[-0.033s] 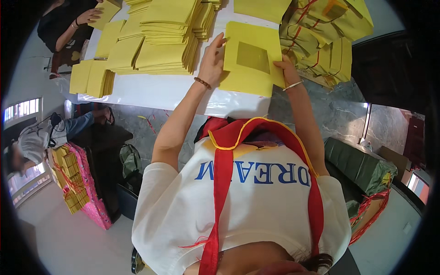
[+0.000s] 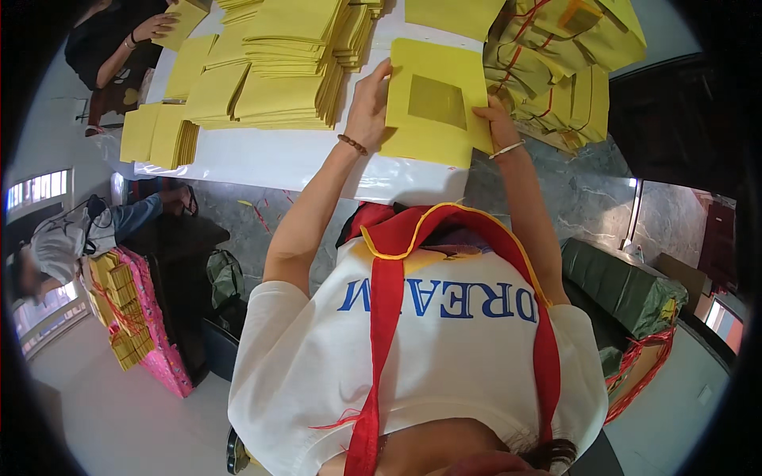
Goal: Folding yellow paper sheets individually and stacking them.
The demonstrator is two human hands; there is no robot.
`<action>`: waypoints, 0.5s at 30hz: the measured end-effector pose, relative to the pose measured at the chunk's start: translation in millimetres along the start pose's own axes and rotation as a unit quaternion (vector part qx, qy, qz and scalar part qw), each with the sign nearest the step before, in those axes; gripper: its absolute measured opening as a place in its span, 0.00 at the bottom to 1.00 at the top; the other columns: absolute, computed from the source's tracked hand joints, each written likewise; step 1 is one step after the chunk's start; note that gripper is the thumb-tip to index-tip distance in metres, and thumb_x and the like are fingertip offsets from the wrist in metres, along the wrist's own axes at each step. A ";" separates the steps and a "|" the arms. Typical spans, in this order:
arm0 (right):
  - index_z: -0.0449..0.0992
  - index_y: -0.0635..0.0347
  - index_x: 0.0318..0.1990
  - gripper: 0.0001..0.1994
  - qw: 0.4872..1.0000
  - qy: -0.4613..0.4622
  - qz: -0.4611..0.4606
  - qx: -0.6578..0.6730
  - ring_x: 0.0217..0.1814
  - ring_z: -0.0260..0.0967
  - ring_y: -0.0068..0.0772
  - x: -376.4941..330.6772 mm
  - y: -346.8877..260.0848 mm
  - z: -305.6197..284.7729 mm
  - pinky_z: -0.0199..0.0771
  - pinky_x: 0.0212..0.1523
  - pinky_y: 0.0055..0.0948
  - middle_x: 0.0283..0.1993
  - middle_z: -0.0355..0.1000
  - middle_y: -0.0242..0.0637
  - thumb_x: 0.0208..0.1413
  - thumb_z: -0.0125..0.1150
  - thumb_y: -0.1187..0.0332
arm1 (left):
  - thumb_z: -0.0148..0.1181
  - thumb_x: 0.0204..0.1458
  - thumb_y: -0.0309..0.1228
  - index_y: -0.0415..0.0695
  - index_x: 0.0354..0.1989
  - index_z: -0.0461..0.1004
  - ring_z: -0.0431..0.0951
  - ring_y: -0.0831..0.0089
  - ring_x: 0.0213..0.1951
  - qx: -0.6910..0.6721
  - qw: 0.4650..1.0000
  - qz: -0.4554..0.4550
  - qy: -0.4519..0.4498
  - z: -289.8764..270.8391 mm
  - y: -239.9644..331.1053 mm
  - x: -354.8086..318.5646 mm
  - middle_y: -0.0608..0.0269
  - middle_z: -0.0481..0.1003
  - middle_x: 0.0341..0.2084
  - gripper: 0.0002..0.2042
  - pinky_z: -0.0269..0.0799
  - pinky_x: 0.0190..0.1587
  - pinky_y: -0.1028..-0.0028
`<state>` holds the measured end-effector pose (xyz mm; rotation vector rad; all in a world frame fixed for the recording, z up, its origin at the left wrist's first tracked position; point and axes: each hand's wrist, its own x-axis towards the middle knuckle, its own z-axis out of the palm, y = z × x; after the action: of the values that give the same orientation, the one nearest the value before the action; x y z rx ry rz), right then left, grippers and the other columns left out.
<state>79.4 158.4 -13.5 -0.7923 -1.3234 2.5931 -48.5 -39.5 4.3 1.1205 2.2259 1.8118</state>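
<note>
A flat piece of yellow paper (image 2: 429, 144) with a darker rectangle near its middle lies before me at the table's near edge. My left hand (image 2: 367, 111) is closed along its left edge, fingertips against the paper's side. At the right edge, my right hand (image 2: 498, 127) grips it with the thumb on top and the other fingers hidden beneath. Left of my left hand stand tall stacks of folded yellow paper (image 2: 290, 91). Another yellow sheet (image 2: 452, 17) lies just beyond the held one.
The white-covered table (image 2: 254, 151) bears smaller yellow stacks (image 2: 167, 135) at its left corner. Red-tied yellow bundles (image 2: 548, 87) stand to the right. Another person's hand (image 2: 155, 28) holds yellow paper at the far left. A green wrapped bale (image 2: 619, 285) sits lower right.
The fingers of my left hand have drawn slightly closer together against the paper's left edge. The paper and my right hand are almost unmoved.
</note>
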 end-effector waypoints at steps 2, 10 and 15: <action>0.61 0.63 0.51 0.19 1.000 -0.003 -0.007 -0.005 0.43 0.69 0.36 -7.4 2.9 5.5 0.73 0.41 0.33 0.46 0.66 0.43 0.49 0.44 0.79 | 0.53 0.44 0.27 0.46 0.51 0.65 0.64 0.59 0.47 0.094 0.993 0.071 0.007 1.1 0.3 -2.0 0.52 0.68 0.45 0.22 0.59 0.50 0.68; 0.58 0.60 0.55 0.22 0.995 0.053 -0.075 -0.022 0.46 0.67 0.35 -45.7 25.3 -8.6 0.70 0.42 0.30 0.48 0.65 0.42 0.50 0.44 0.77 | 0.57 0.42 0.35 0.50 0.40 0.74 0.61 0.55 0.49 0.146 0.972 0.122 -0.141 -16.4 -13.9 -31.8 0.60 0.71 0.44 0.15 0.56 0.52 0.63; 0.63 0.58 0.52 0.20 0.706 0.039 -0.395 -0.586 0.53 0.63 0.43 -71.6 33.8 -21.5 0.61 0.51 0.36 0.53 0.63 0.43 0.48 0.49 0.74 | 0.54 0.44 0.33 0.49 0.40 0.73 0.64 0.57 0.48 0.165 0.963 0.106 -0.185 -28.6 -7.1 -63.5 0.61 0.71 0.43 0.13 0.57 0.50 0.64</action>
<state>155.6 129.2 -22.0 -0.2246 -2.4907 0.8580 -18.8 -99.1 -17.4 1.6554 2.2923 1.1737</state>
